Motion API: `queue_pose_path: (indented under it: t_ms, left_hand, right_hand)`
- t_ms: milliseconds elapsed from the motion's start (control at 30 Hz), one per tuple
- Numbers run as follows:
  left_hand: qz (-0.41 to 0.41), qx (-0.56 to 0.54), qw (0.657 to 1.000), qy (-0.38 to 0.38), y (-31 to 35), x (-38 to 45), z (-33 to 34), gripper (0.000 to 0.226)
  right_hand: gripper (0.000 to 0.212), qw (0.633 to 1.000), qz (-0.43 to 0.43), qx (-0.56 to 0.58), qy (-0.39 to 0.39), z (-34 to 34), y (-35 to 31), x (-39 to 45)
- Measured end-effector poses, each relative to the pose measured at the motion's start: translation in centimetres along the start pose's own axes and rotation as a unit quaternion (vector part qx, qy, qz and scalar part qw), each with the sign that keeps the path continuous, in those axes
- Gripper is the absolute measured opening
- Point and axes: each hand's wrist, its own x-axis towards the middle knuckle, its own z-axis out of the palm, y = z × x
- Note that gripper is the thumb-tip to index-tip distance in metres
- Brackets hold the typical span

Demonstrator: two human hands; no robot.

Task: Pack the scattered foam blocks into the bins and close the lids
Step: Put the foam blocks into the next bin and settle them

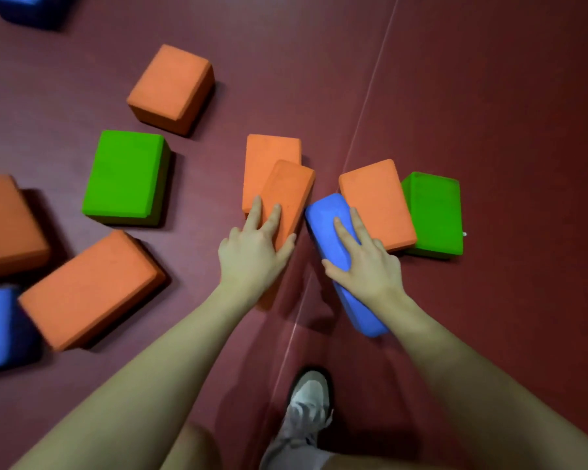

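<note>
Left hand (pixel 252 252) grips tilted orange rectangular foam block (pixel 287 198); right hand (pixel 364 262) grips blue rectangular foam block (pixel 330 218) on dark red floor (pixel 506 96).

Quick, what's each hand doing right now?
Left hand: grips the tilted orange block, thumb on its right edge.
Right hand: grips the blue block, thumb wrapped round its left side.

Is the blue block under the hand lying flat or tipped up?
Tipped up. The blue block stands on a narrow side, leaning against an orange block, with the right hand gripping it.
</note>
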Motion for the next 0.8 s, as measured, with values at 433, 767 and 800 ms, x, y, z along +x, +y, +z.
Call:
queue_pose_path:
  t_ms: [433,767,800]
  left_hand:
    - [-0.036,-0.029,0.993,0.104,4.7,-13.1,-31.7,0.061]
    - [-0.150,-0.012,0.983,0.108,3.8,-30.0,-45.7,0.061]
    - [-0.169,-0.017,0.979,0.113,3.6,-32.0,-46.1,0.061]
  right_hand:
    - [0.073,0.996,-0.071,0.025,0.054,-28.5,-10.6,-16.4]
    - [0.072,0.985,-0.165,0.025,0.052,-37.3,-19.2,-31.5]
    - [0.072,0.983,-0.177,0.026,0.050,-37.3,-19.8,-33.0]
